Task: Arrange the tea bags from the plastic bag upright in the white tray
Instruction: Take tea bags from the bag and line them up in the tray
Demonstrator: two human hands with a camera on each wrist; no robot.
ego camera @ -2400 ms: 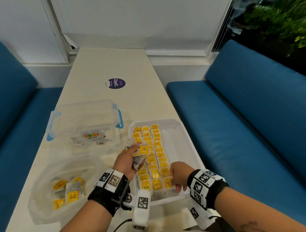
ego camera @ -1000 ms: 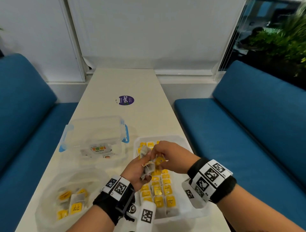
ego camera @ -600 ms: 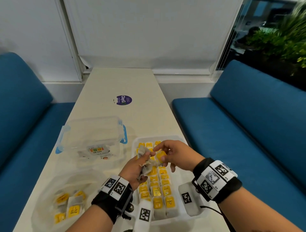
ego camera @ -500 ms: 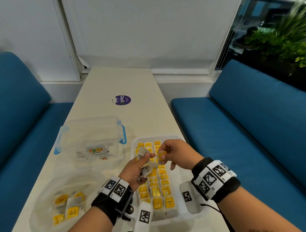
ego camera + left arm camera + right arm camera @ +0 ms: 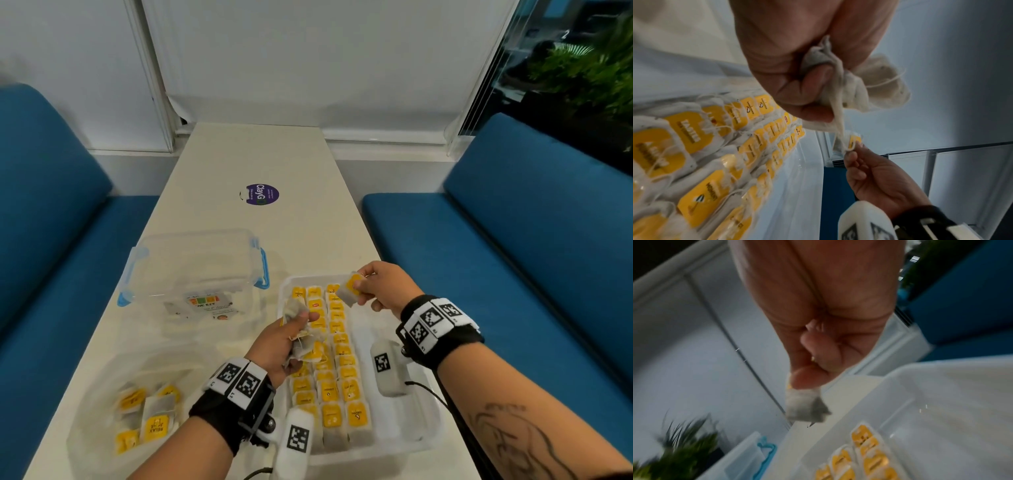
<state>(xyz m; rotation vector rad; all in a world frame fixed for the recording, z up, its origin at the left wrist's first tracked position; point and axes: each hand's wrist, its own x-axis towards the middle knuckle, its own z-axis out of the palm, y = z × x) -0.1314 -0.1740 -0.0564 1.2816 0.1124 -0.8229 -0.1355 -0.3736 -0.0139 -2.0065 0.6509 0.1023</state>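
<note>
The white tray [image 5: 416, 342] lies near the table's front edge with three rows of upright yellow-tagged tea bags [image 5: 337, 387] filling its left part. My left hand [image 5: 286, 341] hovers over the tray's left rows and grips a bunch of tea bags [image 5: 865, 91]. My right hand [image 5: 380, 286] is over the tray's far right corner and pinches a single tea bag [image 5: 350, 289] by its yellow tag, seen hanging from the fingers in the right wrist view [image 5: 805, 404]. The clear plastic bag [image 5: 102, 421] at front left holds several more tea bags [image 5: 156, 419].
A clear plastic box [image 5: 191, 270] with blue clasps stands left of the tray's far end. A purple round sticker [image 5: 262, 194] is on the table further back. Blue benches [image 5: 513, 274] run along both sides of the table.
My right hand took one tea bag from the bunch in my left hand and drew it away to the right, toward the tray's far right corner. The left hand stayed over the tray.
</note>
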